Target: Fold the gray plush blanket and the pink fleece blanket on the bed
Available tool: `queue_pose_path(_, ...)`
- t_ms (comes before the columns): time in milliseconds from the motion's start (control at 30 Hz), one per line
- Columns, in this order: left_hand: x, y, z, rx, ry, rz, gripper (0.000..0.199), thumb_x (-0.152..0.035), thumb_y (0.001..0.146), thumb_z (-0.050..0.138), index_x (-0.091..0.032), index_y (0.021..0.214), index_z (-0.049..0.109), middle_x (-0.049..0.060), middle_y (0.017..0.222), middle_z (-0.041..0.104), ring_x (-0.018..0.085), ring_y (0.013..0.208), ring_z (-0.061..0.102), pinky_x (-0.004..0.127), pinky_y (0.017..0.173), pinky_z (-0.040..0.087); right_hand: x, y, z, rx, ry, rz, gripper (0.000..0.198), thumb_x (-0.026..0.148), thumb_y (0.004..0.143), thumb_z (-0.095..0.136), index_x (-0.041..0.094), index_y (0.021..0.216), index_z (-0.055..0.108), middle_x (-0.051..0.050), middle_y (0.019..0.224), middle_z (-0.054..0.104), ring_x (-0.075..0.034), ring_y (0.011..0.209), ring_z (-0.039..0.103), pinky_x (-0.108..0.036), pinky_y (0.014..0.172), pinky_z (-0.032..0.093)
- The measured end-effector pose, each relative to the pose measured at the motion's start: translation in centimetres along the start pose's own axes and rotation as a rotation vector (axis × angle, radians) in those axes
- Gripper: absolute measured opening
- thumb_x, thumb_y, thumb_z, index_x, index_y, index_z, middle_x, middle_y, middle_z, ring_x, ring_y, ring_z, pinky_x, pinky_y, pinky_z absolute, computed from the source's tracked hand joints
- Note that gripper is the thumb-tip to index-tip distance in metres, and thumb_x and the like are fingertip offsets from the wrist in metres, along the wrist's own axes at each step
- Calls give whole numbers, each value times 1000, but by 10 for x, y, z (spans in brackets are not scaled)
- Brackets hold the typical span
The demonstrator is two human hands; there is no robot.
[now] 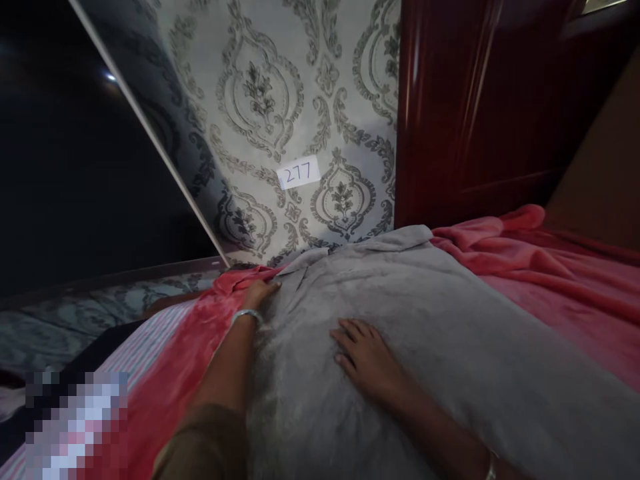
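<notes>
A grey, soft-looking cloth [400, 300] lies spread out before me, lightly wrinkled, its far edge folded over near the wall. My right hand [367, 360] rests flat on the middle of it, palm down, fingers spread. At the cloth's far left edge is my left hand [261, 293], with a bracelet on the wrist. One digit of that hand reaches right onto the grey cloth; the other fingers are mostly hidden, so I cannot tell if they grip the edge. Red plush fabric [175, 360] lies under and beside the grey cloth on the left.
More red plush fabric [505, 240] is bunched at the right. Striped fabric [150, 340] shows at the left. Behind stands a patterned wall [310, 100] with a paper marked 277 [299, 172]. A dark glossy panel [90, 167] is left, a dark red wooden panel [450, 120] right.
</notes>
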State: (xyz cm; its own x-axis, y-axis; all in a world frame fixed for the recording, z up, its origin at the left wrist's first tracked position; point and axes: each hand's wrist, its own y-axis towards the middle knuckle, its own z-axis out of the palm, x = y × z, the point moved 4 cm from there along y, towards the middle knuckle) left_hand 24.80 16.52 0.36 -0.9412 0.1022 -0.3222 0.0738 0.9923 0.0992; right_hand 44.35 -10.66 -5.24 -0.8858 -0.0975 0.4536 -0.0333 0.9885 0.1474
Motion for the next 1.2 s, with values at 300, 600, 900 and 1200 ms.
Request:
queue_pose_path(300, 23, 9, -18, -303, 42, -113, 45, -23, 96, 34, -11, 131, 58, 24, 115, 69, 34, 106, 66, 42, 84, 49, -2, -2, -1, 28, 17, 26, 50, 33, 97, 46, 26, 147, 51, -7, 159, 38, -27, 146, 31, -49, 120, 23)
queue_pose_path(600, 52, 25, -2, -373, 4, -254, 45, -25, 95, 33, -10, 126, 62, 24, 110, 69, 33, 100, 67, 44, 82, 50, -5, -3, 0, 67, 35, 69, 51, 36, 98, 46, 29, 148, 49, -3, 161, 33, -26, 148, 26, -50, 122, 18)
queue_pose_path(900, 51, 25, -2, -338, -11, -241, 39, -23, 90, 42, -5, 115, 65, 26, 104, 69, 34, 96, 66, 43, 79, 49, -5, -4, 1, 43, 29, 39, 51, 35, 97, 46, 28, 148, 49, -4, 161, 34, -26, 148, 27, -51, 121, 20)
queue_pose_path(1200, -49, 2, 4, -214, 92, 428, 38, -26, 95, 37, -15, 117, 66, 14, 124, 64, 26, 120, 55, 34, 104, 41, -1, -4, -5, 51, 59, 33, 51, 33, 97, 48, 27, 148, 50, -6, 161, 34, -27, 148, 27, -51, 121, 19)
